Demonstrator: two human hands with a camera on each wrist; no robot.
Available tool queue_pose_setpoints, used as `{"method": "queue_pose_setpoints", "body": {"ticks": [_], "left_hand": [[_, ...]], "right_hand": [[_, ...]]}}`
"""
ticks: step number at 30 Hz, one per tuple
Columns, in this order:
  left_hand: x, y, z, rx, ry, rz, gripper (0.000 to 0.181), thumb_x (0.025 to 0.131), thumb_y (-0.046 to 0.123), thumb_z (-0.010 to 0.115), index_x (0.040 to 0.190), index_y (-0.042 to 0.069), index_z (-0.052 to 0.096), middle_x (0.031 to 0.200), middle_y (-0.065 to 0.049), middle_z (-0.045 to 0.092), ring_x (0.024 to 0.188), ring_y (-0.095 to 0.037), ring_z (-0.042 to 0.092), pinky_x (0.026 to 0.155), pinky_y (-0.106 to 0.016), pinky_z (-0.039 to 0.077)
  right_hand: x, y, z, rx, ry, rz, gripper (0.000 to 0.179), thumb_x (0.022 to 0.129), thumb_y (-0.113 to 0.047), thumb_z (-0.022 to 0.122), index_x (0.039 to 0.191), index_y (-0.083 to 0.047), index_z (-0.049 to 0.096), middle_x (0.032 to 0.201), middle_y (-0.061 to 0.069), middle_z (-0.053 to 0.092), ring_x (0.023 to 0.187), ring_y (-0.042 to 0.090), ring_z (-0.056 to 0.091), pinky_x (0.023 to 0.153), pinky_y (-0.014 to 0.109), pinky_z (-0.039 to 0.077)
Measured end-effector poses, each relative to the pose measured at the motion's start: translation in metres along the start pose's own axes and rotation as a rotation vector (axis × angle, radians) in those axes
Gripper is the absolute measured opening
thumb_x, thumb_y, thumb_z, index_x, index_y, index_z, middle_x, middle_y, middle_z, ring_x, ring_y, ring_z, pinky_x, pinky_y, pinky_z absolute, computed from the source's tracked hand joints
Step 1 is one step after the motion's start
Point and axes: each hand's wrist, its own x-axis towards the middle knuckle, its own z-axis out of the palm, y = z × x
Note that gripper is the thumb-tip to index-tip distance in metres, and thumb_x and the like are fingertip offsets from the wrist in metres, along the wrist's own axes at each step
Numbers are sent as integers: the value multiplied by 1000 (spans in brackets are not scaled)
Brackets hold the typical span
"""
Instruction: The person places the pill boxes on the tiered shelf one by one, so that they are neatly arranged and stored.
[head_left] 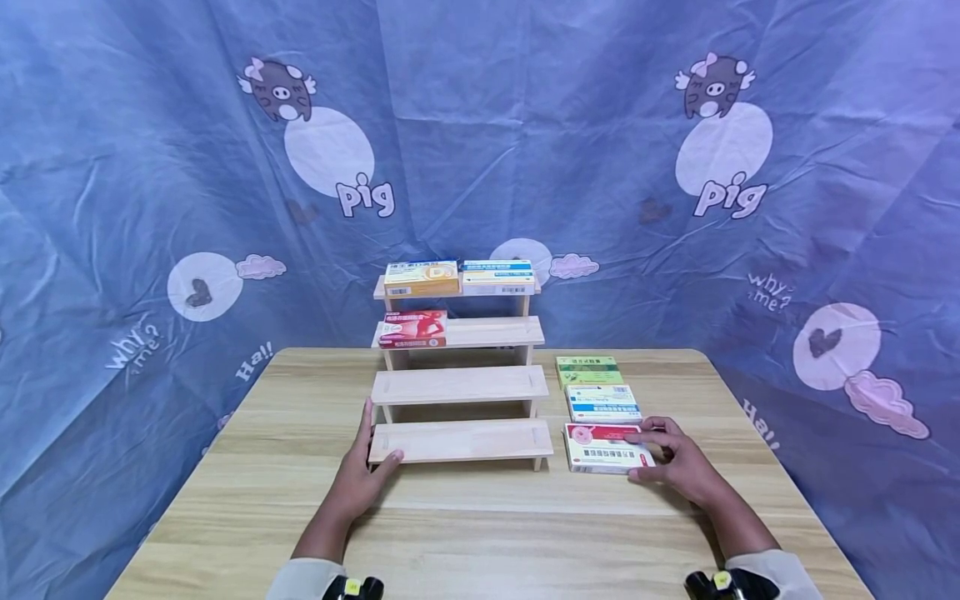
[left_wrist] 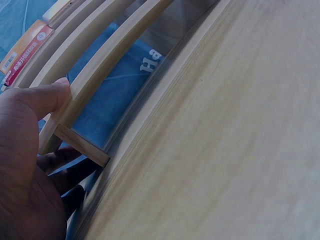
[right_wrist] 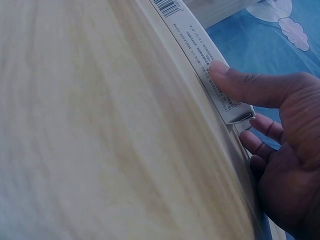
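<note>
A stepped wooden display stand (head_left: 461, 440) rises in tiers on the table. My left hand (head_left: 356, 482) holds the left end of its lowest step; in the left wrist view the thumb (left_wrist: 52, 97) presses the step's edge while the other fingers reach below it, beside the leg. On the right, my right hand (head_left: 686, 468) pinches the right end of a white and red medicine box (head_left: 600, 450), which lies flat on the table. In the right wrist view the thumb (right_wrist: 240, 82) rests on the box's printed long side (right_wrist: 200, 57); the fingers are partly hidden behind its end.
Behind the pinched box lie a blue and white box (head_left: 602, 402) and a green box (head_left: 589, 371). The top step bears a yellow box (head_left: 422, 278) and another blue-white box (head_left: 498, 277); a red box (head_left: 413, 329) sits one step lower. Blue patterned cloth (head_left: 480, 125) hangs behind the table.
</note>
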Motion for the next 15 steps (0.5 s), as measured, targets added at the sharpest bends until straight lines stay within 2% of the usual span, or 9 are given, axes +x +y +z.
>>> {"method": "queue_pose_setpoints", "body": {"ticks": [7, 12, 14, 15], "left_hand": [[1, -3, 0, 8, 11, 23, 110, 105, 28, 75, 176, 38, -8, 171, -30, 40, 159, -49, 41, 131, -68, 28], [1, -4, 1, 9, 11, 23, 109, 105, 31, 74, 176, 39, -9, 172, -30, 39, 159, -49, 40, 131, -68, 28], [0, -4, 2, 6, 11, 21, 109, 106, 31, 74, 176, 39, -9, 172, -30, 40, 159, -49, 41, 131, -68, 28], [0, -5, 2, 4, 12, 22, 109, 106, 31, 74, 176, 39, -9, 172, -30, 40, 159, -50, 41, 131, -68, 28]], "right_hand": [[1, 1, -1, 1, -19, 9, 62, 79, -11, 97, 137, -5, 77, 146, 19, 48, 134, 32, 44, 98, 14, 39], [2, 1, -1, 6, -29, 22, 60, 79, -8, 97, 135, -3, 78, 145, 20, 50, 139, 40, 44, 111, 41, 43], [2, 2, 0, 17, -24, 20, 60, 78, -9, 97, 134, -3, 78, 144, 18, 51, 138, 37, 45, 111, 38, 42], [2, 2, 0, 25, -21, 12, 59, 78, -9, 97, 134, -2, 78, 143, 18, 52, 137, 34, 46, 111, 32, 42]]}}
